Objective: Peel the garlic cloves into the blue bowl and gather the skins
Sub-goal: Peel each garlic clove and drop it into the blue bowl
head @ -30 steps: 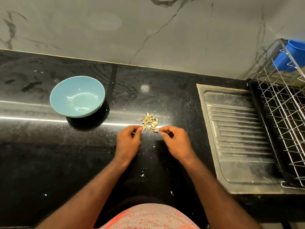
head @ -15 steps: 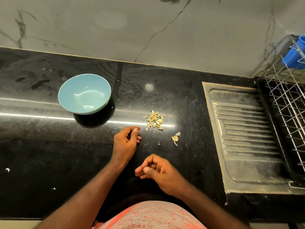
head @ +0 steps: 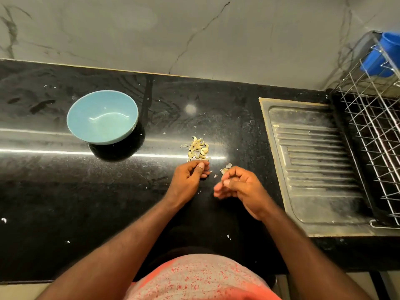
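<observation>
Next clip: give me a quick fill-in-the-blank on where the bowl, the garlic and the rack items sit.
The blue bowl stands to the ___ of the garlic pile.
The bowl holds ___ cloves.
The pile lies on the ___ counter.
The ___ cup sits in the wire rack.
Missing words: left; no; black; blue.

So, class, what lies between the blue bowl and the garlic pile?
Head view: between blue bowl and garlic pile, only bare counter with tiny flecks.
</observation>
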